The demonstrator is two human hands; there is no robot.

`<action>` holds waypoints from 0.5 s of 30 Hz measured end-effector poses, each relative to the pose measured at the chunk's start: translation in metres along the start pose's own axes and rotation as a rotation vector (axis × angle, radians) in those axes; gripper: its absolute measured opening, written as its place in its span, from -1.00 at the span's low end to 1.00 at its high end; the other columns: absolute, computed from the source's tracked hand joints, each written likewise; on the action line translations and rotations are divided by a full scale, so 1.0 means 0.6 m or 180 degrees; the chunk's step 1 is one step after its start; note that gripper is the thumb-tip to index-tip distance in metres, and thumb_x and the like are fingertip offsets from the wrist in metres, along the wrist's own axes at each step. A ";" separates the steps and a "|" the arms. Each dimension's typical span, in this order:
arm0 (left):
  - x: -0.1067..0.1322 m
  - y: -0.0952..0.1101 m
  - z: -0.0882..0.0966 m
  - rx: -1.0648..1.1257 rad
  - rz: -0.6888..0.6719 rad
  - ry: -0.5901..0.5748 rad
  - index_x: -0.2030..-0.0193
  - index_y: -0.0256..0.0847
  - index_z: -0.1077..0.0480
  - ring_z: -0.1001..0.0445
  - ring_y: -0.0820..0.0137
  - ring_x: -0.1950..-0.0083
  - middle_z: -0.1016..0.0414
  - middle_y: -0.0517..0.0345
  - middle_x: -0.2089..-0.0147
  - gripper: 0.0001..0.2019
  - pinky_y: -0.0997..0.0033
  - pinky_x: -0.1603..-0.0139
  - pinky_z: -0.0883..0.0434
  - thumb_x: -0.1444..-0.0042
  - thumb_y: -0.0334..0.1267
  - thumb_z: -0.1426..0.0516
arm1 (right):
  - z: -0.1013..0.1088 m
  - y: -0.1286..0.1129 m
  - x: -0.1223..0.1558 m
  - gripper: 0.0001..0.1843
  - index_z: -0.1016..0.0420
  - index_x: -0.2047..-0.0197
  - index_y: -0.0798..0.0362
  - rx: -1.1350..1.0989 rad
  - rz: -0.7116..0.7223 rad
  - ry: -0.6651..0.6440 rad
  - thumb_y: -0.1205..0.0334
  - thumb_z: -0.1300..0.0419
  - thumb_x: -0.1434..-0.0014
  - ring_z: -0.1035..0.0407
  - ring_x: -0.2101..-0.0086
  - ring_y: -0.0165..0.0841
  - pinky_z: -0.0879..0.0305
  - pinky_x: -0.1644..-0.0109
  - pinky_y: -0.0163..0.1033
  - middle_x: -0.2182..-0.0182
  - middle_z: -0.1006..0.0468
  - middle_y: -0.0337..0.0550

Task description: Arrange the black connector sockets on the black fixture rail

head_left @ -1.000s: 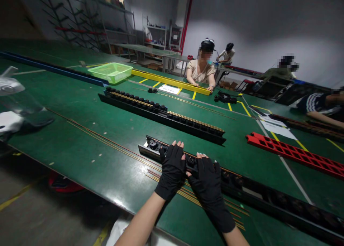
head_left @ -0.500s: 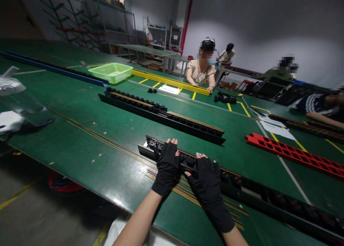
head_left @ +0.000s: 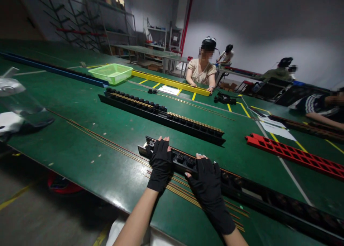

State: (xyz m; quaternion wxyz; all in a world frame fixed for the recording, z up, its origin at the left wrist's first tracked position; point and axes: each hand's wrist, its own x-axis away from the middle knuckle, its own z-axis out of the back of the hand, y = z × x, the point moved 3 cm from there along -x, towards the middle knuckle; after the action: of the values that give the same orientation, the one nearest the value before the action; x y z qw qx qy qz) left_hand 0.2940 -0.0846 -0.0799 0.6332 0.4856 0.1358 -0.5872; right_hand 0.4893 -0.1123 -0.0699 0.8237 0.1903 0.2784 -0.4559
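A long black rail [head_left: 258, 194] with round black inserts lies along the near edge of the green table [head_left: 86, 138]. My left hand [head_left: 160, 162], in a black fingerless glove, rests flat over the rail's left end with fingers stretched out. My right hand [head_left: 206, 179], gloved the same way, lies flat on the rail a little further right, fingertips over its top. Thin brass rods [head_left: 185, 197] run along the table just in front of the rail, under my wrists.
A second black rail [head_left: 161, 115] lies further back, a red rail [head_left: 295, 154] to the right, a yellow rail [head_left: 169, 82] and green basket [head_left: 111, 72] behind. A person sits at the far side with hands on the yellow rail; another's arm rests at the right edge.
My left hand has slid leftward along the rail toward its end. My right hand has stayed in place.
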 end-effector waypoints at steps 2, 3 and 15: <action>0.000 -0.004 -0.001 -0.0025 -0.0072 -0.0025 -0.22 -0.31 -0.29 -0.20 0.18 -0.36 -0.43 -0.09 -0.18 -0.60 0.00 -0.32 -0.22 -0.33 -0.34 0.15 | 0.000 0.000 0.001 -0.30 -0.10 -0.34 0.20 0.0013 -0.0019 -0.0017 0.01 -0.11 -0.25 -0.08 -0.25 -0.09 0.11 -0.33 0.15 -0.19 -0.35 0.15; 0.001 -0.005 -0.002 -0.0014 -0.0073 -0.0043 -0.22 -0.31 -0.29 -0.21 0.18 -0.35 -0.43 -0.08 -0.18 -0.60 0.00 -0.33 -0.22 -0.33 -0.34 0.14 | -0.001 0.000 0.001 -0.30 -0.10 -0.34 0.20 0.0011 -0.0028 -0.0022 0.01 -0.11 -0.25 -0.08 -0.25 -0.09 0.11 -0.33 0.15 -0.19 -0.35 0.15; -0.008 -0.032 0.007 -0.0241 0.0329 0.0326 -0.23 -0.28 -0.28 -0.22 0.20 -0.34 -0.41 -0.07 -0.21 -0.61 -0.05 -0.39 -0.06 -0.33 -0.31 0.11 | -0.002 0.001 0.002 -0.30 -0.09 -0.34 0.19 -0.0009 -0.0076 -0.0078 0.02 -0.11 -0.25 -0.03 -0.28 -0.10 0.15 -0.35 0.15 -0.21 -0.33 0.14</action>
State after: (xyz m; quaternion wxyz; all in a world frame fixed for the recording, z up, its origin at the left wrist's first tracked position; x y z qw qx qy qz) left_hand 0.2742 -0.0816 -0.0830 0.6728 0.4970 0.1648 -0.5226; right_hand 0.4899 -0.1124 -0.0717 0.8218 0.1802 0.2712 -0.4675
